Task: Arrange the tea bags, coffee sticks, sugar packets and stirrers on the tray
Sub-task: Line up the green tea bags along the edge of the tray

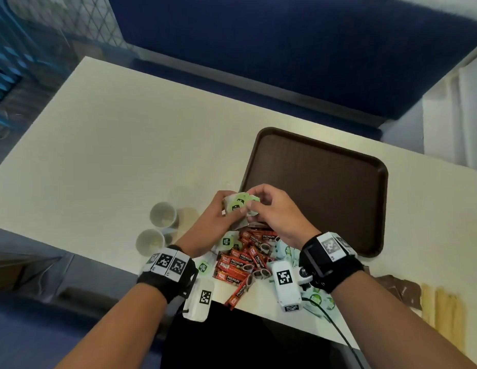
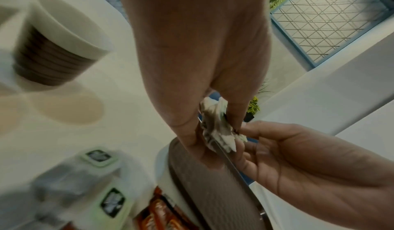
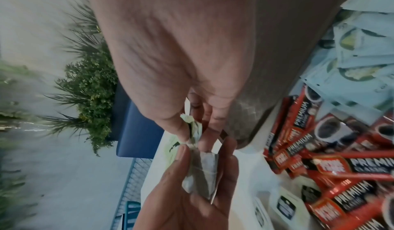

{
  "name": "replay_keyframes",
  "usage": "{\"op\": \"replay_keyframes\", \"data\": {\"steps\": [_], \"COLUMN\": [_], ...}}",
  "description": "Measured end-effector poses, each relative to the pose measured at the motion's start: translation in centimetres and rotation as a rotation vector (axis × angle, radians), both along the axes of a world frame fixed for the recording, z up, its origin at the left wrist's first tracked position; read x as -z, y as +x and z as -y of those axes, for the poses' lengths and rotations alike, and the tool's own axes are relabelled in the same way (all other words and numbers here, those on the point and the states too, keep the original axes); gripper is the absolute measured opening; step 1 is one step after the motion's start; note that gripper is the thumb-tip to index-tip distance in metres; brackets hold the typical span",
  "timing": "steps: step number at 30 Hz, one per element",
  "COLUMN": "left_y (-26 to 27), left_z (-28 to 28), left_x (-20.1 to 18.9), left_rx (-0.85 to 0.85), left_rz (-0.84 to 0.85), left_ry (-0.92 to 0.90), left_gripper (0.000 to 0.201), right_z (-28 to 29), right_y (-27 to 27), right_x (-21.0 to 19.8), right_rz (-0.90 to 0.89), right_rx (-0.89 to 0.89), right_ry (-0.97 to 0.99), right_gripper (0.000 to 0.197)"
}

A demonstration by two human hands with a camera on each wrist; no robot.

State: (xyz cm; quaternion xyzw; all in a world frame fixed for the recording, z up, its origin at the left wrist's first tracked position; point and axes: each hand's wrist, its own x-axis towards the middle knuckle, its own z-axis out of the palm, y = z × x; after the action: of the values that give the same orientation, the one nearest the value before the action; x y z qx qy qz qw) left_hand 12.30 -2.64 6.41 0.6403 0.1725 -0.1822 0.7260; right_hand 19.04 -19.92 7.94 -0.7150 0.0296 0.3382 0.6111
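Two hands meet just above the near left corner of the brown tray (image 1: 320, 187), both closed on a small bunch of tea bags (image 1: 238, 205). The left hand (image 1: 210, 222) cups the bunch from below, thumb curled over the green tags; the right hand (image 1: 272, 211) pinches the tags and paper at the top between thumb and fingertips. In the right wrist view the same tea bags (image 3: 201, 174) lie across the left fingers (image 3: 226, 171), the pinch just above them. The tray's floor shows nothing on it.

Below the hands, on the pale surface (image 1: 120, 155), lies a heap of red coffee sticks (image 1: 240, 265), with loose tea bags (image 1: 228, 242) at its left edge and light blue sugar packets (image 1: 288, 251) at its right, partly hidden under the right wrist. Two paper cups (image 1: 162, 214) stand left of the hands. Pale wooden stirrers (image 1: 442, 307) lie at the surface's near right edge, well apart from the hands.
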Motion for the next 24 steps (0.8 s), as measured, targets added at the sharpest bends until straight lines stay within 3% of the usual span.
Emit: {"op": "replay_keyframes", "data": {"steps": [5, 10, 14, 24], "left_y": [3.5, 6.3, 7.8, 10.9], "left_z": [2.4, 4.0, 4.8, 5.9], "left_x": [-1.0, -0.7, -0.1, 1.4], "left_rx": [-0.077, -0.133, -0.216, -0.234], "left_rz": [-0.02, -0.022, -0.002, 0.063], "left_ry": [-0.221, -0.282, -0.377, -0.439], "left_gripper": [0.035, 0.029, 0.029, 0.028], "right_z": [2.0, 4.5, 6.1, 5.6], "right_y": [2.8, 5.2, 6.6, 8.8], "right_x": [-1.7, -2.2, -1.8, -0.1], "right_rz": [0.053, 0.149, 0.137, 0.346], "right_rx": [0.009, -0.007, 0.081, 0.191], "right_ry": [0.012, -0.004, 0.027, -0.078], "right_gripper": [0.016, 0.02, 0.031, 0.015]}}
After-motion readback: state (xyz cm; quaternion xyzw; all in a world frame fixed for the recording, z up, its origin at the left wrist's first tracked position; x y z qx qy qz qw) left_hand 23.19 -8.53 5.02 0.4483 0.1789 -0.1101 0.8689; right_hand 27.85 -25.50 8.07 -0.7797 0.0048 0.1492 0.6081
